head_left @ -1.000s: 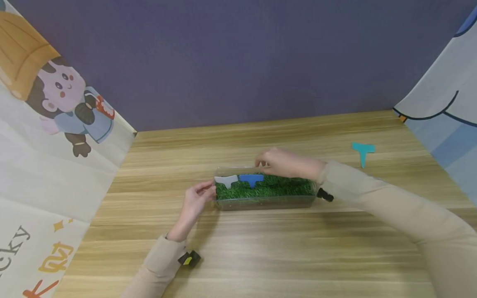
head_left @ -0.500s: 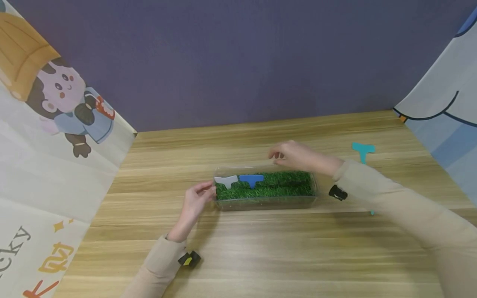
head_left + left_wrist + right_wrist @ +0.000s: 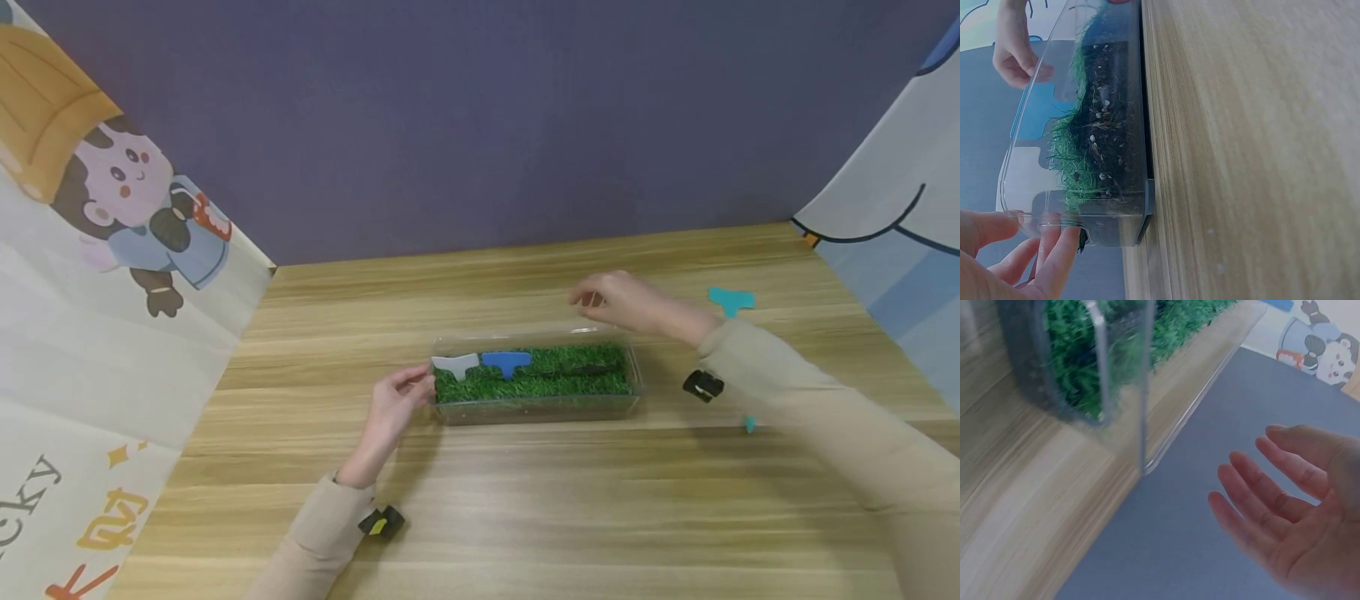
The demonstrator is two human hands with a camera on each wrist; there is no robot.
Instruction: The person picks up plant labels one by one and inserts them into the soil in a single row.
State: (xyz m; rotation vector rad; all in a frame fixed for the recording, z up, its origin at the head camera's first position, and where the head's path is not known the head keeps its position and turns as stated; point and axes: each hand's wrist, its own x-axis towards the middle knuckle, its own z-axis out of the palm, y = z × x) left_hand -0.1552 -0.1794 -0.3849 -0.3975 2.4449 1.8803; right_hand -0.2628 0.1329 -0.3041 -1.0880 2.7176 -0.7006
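A clear plastic planter box (image 3: pixel 536 410) lined with green grass (image 3: pixel 570 383) over dark soil sits mid-table. At its left part, a white T-shaped plant label (image 3: pixel 456 363) and a blue plant label (image 3: pixel 507 362) stand side by side in the grass. My left hand (image 3: pixel 395 402) touches the box's left end wall with extended fingertips, and the left wrist view shows the thumb (image 3: pixel 994 226) near the rim. Behind the box's right back corner, my right hand (image 3: pixel 618 300) hovers with relaxed fingers and holds nothing; the right wrist view shows its fingers (image 3: pixel 1260 494) spread.
A teal T-shaped label (image 3: pixel 731 297) lies on the table at the back right, partly behind the right sleeve. Another teal tip (image 3: pixel 750 425) peeks out below that sleeve. A dark wall panel (image 3: pixel 525 125) rises behind the table, with printed cloths at both sides.
My right hand has moved right and back, from above the box's back rim near the blue label to beyond its right back corner. The left hand and both labels stay put.
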